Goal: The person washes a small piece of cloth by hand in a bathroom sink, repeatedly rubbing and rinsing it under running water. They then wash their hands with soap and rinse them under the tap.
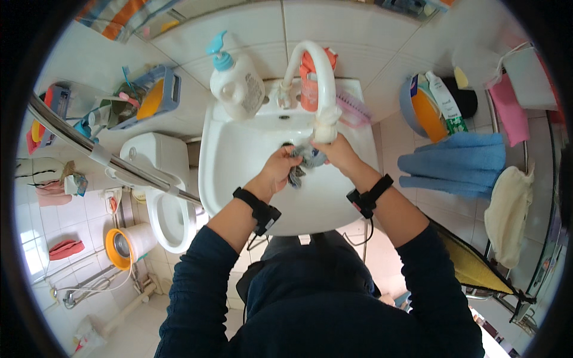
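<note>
Left hand (279,167) is closing its thumb and curled fingers around one side of a bunched grey cloth (309,157), leaving little gap between them, in the head view. Across from it, the right hand (340,153) is gripping the cloth's other side, its fingers bending inward just beneath the spout of the white faucet (326,77); some of its fingertips are hiding from sight. The cloth is hanging between the two hands over the white sink (224,161), one darker end drooping below the left fingers. Black wrist straps (255,209) are circling both wrists, and dark sleeves (200,280) are covering the arms above them.

Behind the basin, a white bottle with a blue pump (237,89) is standing at the left, an orange-red container (309,86) is standing behind the faucet, and a pink brush (353,107) is lying at the right corner. A blue towel (453,164) is hanging to the right, while a white toilet (170,218) is sitting to the left.
</note>
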`<state>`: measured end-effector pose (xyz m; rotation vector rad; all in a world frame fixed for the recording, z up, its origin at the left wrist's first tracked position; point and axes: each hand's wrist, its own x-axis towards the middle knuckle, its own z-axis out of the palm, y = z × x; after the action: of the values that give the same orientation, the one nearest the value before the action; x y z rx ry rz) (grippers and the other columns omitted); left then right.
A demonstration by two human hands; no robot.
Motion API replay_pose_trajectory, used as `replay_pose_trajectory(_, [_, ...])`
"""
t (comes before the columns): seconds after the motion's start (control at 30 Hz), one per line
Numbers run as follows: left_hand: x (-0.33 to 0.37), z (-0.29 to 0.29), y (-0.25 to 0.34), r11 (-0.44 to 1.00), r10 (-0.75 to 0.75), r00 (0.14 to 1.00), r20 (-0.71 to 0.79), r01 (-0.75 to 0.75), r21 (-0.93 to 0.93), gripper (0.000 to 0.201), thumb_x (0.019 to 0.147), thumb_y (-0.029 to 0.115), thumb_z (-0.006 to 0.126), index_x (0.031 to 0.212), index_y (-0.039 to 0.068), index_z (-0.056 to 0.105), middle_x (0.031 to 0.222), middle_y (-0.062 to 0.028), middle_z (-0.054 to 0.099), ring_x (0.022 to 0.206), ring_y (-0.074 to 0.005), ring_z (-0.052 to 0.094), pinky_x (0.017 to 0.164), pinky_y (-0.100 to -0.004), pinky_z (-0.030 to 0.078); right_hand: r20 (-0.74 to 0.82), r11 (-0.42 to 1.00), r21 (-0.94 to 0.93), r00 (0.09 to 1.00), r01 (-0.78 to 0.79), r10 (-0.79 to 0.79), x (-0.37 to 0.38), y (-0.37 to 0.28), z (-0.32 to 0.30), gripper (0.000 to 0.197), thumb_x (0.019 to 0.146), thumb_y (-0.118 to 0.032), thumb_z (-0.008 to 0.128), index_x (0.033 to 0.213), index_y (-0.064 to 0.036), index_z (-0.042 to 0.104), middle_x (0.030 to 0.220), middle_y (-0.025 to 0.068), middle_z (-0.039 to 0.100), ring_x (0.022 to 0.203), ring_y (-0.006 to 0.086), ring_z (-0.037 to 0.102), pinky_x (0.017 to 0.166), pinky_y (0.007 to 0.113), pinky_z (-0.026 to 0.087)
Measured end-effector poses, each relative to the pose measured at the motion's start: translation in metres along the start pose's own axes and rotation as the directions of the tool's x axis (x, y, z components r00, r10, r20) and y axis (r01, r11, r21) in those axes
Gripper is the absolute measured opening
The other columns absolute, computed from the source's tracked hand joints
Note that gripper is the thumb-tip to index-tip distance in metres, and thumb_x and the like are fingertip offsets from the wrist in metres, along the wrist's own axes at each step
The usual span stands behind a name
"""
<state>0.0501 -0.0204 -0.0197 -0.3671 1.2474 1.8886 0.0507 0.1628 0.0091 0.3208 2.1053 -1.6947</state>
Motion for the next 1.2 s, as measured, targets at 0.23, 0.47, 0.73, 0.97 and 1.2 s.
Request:
replay_pose_trajectory(0.23, [-0.009, 0.013, 0.001, 0.893, 0.207, 0.94, -0.27, -0.068, 0.446, 0.033, 0.087, 0.003, 0.051, 0.12, 0.001, 0.05, 0.112, -0.0082, 0.056, 0.104, -0.0164, 0.05, 0.092, -0.0284, 0.038, -0.165, 0.972, -0.114, 0.961, 0.204, -0.221, 0.003, 0.005, 0.017, 0.034, 0.076, -0.03, 0.065, 0.085, 0.0014, 0.055, 0.081, 0.0194, 0.06, 0.076, 0.0309, 0.06, 0.067, 0.039, 0.046])
replay_pose_trajectory(0.47, [-0.017, 0.021, 0.006, 0.856, 0.355, 0.918, -0.178, -0.243, 0.456, 0.042, 0.09, 0.009, 0.049, 0.131, 0.004, 0.041, 0.129, -0.0121, 0.047, 0.119, -0.0213, 0.043, 0.1, -0.0301, 0.032, -0.296, 0.928, -0.199, 0.883, 0.316, -0.364, -0.014, -0.015, 0.018, 0.03, 0.074, -0.022, 0.066, 0.086, 0.0018, 0.054, 0.088, 0.0191, 0.057, 0.077, 0.0343, 0.057, 0.069, 0.04, 0.046])
replay_pose_trajectory(0.73, [-0.029, 0.043, 0.02, 0.725, 0.485, 0.871, -0.081, -0.348, 0.595, 0.05, 0.083, 0.0, 0.044, 0.132, 0.005, 0.038, 0.127, -0.0119, 0.047, 0.118, -0.0199, 0.044, 0.098, -0.0298, 0.034, -0.349, 0.886, -0.292, 0.822, 0.36, -0.45, -0.032, -0.033, 0.02, 0.022, 0.074, -0.015, 0.065, 0.087, -0.0002, 0.055, 0.089, 0.0158, 0.054, 0.083, 0.0335, 0.057, 0.07, 0.04, 0.046])
replay_pose_trajectory(0.97, [-0.022, 0.046, 0.009, 0.644, 0.433, 0.901, 0.034, -0.336, 0.687, 0.059, 0.072, -0.008, 0.06, 0.127, 0.003, 0.042, 0.121, -0.0098, 0.05, 0.117, -0.0193, 0.045, 0.095, -0.0307, 0.038, -0.311, 0.923, -0.164, 0.869, 0.349, -0.384, -0.034, -0.041, 0.023, 0.022, 0.071, -0.015, 0.065, 0.082, 0.0009, 0.056, 0.084, 0.0173, 0.058, 0.08, 0.0341, 0.057, 0.07, 0.041, 0.046])
replay_pose_trajectory(1.2, [0.001, 0.049, 0.009, 0.687, 0.395, 0.917, -0.055, -0.255, 0.68, 0.038, 0.074, -0.009, 0.06, 0.108, 0.001, 0.047, 0.101, -0.0042, 0.056, 0.091, -0.0141, 0.055, 0.076, -0.028, 0.046, -0.397, 0.931, 0.002, 0.855, 0.364, -0.334, -0.022, -0.025, 0.01, 0.024, 0.073, -0.016, 0.067, 0.08, -0.0002, 0.052, 0.072, 0.0125, 0.056, 0.065, 0.0226, 0.055, 0.061, 0.034, 0.045])
